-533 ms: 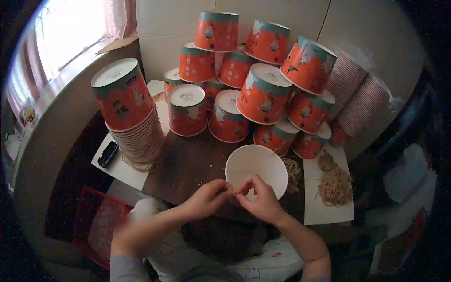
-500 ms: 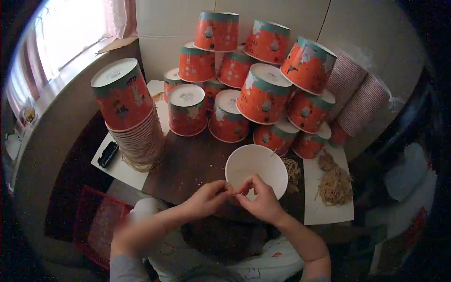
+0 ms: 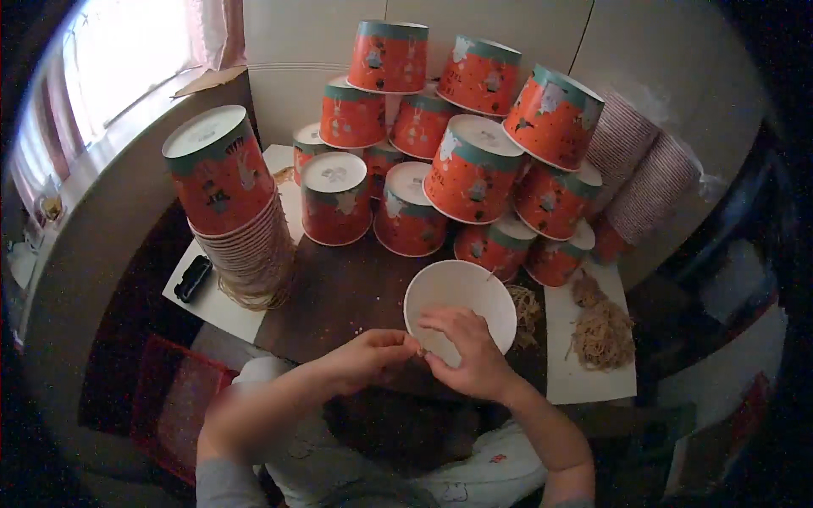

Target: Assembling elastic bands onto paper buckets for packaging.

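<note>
A round white paper tub point(image 3: 493, 311), with its mouth facing up, stands in front of me on the dark table. At its near rim my left hand point(image 3: 373, 356) holds thumb and forefinger pinched together; whatever is between them is too small to make out. My right hand point(image 3: 470, 351) is over the tub's near side, fingers stretched out and apart from the thumb. Its thumb tip is close to the left fingertips. A thin brown strand sticks up at the tub's far rim. Beside the tub lies some tan twine-like cord point(image 3: 527, 315), partly hidden behind it.
Upturned orange-and-green paper tubs point(image 3: 412, 212) are piled at the back. A tall nested stack of tubs point(image 3: 222, 182) stands left, near a black object point(image 3: 193, 279). Tangled tan cord point(image 3: 603, 334) lies on a white board at right. Bagged stacks point(image 3: 652, 190) lean behind. A red basket point(image 3: 182, 406) sits lower left.
My right hand's fingers have opened from a pinch and spread over the tub. The left hand remains pinched in nearly the same place.
</note>
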The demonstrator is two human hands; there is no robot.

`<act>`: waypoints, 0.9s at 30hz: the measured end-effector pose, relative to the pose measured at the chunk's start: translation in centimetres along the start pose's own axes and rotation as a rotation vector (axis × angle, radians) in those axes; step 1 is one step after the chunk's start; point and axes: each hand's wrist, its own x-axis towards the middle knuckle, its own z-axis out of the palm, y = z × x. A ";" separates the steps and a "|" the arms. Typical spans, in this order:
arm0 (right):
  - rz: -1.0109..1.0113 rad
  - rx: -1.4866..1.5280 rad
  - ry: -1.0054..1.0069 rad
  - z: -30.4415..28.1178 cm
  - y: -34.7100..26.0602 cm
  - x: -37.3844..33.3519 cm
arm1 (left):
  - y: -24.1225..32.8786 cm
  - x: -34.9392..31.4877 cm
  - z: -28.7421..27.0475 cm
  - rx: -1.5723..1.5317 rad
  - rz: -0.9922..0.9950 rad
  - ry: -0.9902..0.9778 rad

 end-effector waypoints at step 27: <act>0.355 0.431 -0.161 -0.1 0.8 -0.5 | -0.2 0.0 0.3 0.388 0.344 -0.002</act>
